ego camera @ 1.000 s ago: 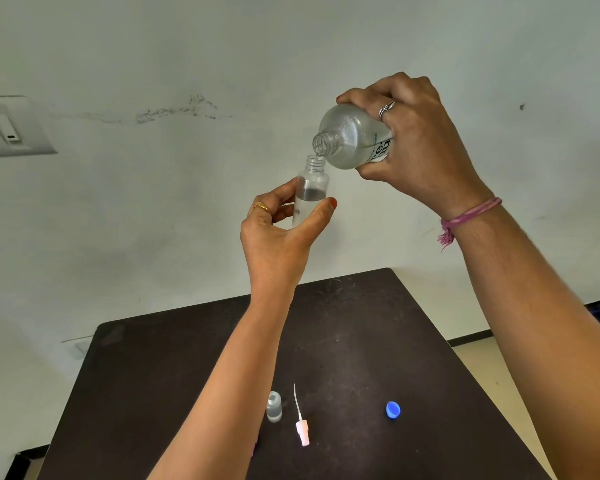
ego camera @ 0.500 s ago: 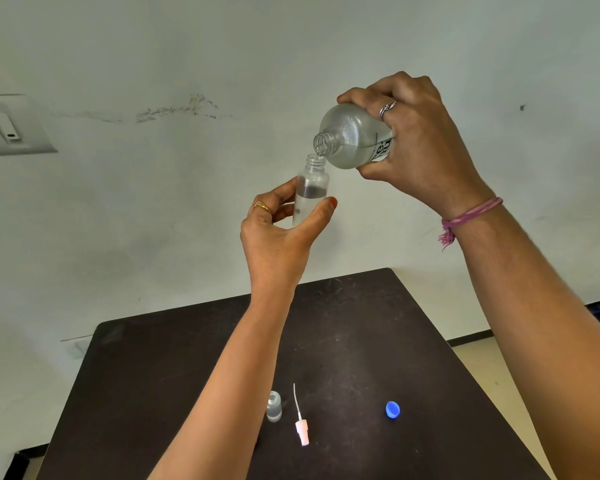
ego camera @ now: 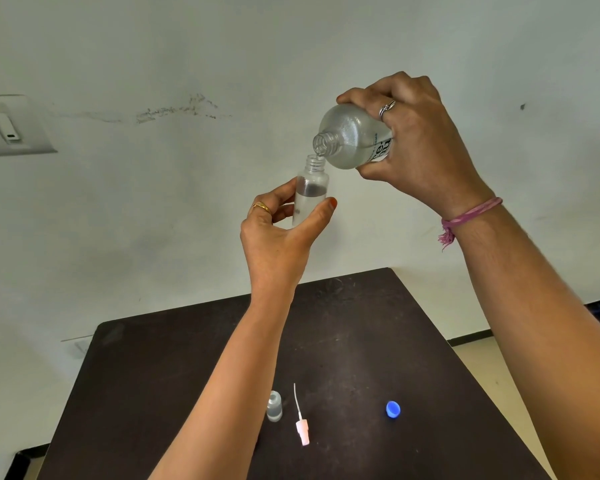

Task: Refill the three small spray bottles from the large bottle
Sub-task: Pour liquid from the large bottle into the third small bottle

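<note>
The right hand (ego camera: 416,143) is gripping the large bottle (ego camera: 350,138), tipping its open mouth onto the neck of the small spray bottle (ego camera: 310,192) that the left hand (ego camera: 278,237) is pinching upright, high above the desk (ego camera: 413,341). It's looking well over half full. Near the desk's front edge another small bottle (ego camera: 274,406) is waiting, with a pump head (ego camera: 301,431) and a blue cap (ego camera: 393,409). A third bottle isn't in view.

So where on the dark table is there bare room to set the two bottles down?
The dark table is bare across its far half, and on the right between the blue cap and the right edge. It is crowded near the front middle: a small capless bottle stands close beside the pink spray head, with the left forearm over that spot.
</note>
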A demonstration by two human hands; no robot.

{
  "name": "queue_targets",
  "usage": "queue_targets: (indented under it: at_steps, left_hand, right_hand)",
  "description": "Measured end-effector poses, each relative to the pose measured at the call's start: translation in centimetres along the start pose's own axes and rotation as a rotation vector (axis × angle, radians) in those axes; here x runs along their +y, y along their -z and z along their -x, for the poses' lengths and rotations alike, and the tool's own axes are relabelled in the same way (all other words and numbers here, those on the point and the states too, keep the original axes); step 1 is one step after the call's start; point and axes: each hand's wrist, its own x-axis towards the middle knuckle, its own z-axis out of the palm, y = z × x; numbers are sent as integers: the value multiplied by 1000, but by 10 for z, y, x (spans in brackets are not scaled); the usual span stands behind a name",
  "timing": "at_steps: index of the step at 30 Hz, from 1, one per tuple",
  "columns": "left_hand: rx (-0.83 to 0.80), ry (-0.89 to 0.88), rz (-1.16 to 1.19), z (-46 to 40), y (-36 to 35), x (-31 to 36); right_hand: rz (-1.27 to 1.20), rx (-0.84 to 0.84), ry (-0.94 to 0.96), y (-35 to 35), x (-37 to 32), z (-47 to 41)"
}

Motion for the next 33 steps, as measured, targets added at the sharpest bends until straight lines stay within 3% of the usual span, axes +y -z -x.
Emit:
queue_targets:
  at_steps: [33]
  left_hand:
    - [7, 15, -7, 2, 1, 3]
  right_hand:
    - [-5, 2, -2, -1, 0, 0]
